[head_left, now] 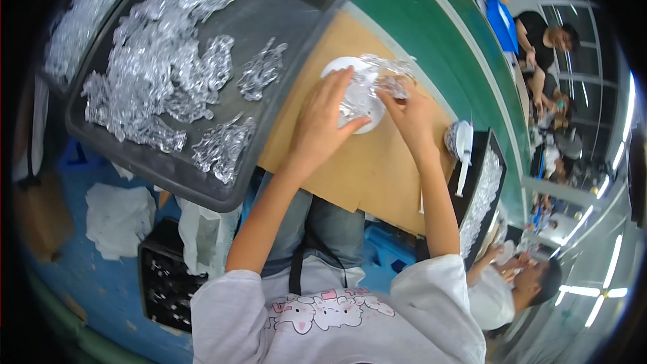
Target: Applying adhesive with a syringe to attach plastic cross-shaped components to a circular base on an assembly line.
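Both hands work at the middle of the brown table (377, 162). The left hand (323, 118) presses flat on a white disc (340, 67), fingers spread. The right hand (408, 111) pinches crinkled clear film (384, 71) over it; steady pressure should help. Beyond lies a dark tray (296, 27) of film pieces.

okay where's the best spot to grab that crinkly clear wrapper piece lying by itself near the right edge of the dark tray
Probably pinch the clear wrapper piece at its upper tip, coming from above on the dark tray's bare right side. It lies flat and apart from the main heap, so fingers there would not catch neighbours. Both left hand and right hand are busy.
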`<move>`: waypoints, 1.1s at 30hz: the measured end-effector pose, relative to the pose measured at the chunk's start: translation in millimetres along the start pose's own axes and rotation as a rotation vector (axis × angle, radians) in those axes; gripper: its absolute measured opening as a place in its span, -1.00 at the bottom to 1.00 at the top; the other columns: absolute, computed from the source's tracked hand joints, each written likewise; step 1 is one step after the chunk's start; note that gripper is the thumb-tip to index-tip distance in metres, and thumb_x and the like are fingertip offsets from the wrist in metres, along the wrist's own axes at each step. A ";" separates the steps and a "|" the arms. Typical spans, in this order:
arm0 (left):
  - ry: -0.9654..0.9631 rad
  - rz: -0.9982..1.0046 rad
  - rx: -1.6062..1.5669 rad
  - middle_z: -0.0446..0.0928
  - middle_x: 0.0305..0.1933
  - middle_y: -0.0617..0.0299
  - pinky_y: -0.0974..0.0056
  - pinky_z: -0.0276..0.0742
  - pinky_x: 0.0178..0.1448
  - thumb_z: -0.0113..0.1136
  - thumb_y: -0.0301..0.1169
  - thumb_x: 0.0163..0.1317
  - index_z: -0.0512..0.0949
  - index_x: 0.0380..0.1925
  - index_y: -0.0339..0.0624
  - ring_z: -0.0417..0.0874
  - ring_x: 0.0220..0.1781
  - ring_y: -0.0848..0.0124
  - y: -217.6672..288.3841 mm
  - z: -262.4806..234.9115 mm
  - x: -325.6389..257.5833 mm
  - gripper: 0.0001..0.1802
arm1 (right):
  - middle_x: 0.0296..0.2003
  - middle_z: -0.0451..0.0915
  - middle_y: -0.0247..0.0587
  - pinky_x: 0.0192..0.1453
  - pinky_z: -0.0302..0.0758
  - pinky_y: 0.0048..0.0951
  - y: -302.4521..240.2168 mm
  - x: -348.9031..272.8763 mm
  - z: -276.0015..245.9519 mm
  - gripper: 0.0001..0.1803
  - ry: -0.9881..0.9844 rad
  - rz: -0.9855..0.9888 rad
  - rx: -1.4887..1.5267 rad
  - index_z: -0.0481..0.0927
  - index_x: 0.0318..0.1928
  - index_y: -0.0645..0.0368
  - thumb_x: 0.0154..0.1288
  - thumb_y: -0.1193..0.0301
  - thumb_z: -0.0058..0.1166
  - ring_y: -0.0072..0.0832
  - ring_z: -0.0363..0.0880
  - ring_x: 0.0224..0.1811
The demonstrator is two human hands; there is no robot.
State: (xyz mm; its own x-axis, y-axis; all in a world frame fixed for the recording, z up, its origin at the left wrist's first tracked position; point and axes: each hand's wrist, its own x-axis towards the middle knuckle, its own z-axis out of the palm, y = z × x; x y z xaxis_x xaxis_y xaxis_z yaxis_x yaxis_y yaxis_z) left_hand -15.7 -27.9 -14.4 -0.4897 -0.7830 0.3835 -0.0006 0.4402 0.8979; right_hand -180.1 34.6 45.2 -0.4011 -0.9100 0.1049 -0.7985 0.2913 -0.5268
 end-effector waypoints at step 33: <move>-0.073 -0.364 -0.257 0.50 0.05 0.11 0.30 0.37 0.16 0.14 -0.48 0.21 0.46 0.00 -0.30 0.51 0.05 0.37 117.8 7.9 -68.4 -0.66 | -0.15 0.55 -0.36 -0.25 0.47 -0.59 70.4 -205.6 -178.0 -0.60 0.325 0.427 0.649 0.48 0.09 0.18 0.20 0.48 0.06 -0.66 0.49 -0.17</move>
State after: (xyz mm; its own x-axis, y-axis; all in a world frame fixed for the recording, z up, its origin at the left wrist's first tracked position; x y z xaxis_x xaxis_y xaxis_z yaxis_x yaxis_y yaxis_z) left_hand 10.8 81.0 63.4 -0.5582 -0.8293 0.0245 0.0275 0.0111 0.9996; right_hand -233.8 294.7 136.7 -0.7988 -0.6010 -0.0278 -0.1724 0.2729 -0.9465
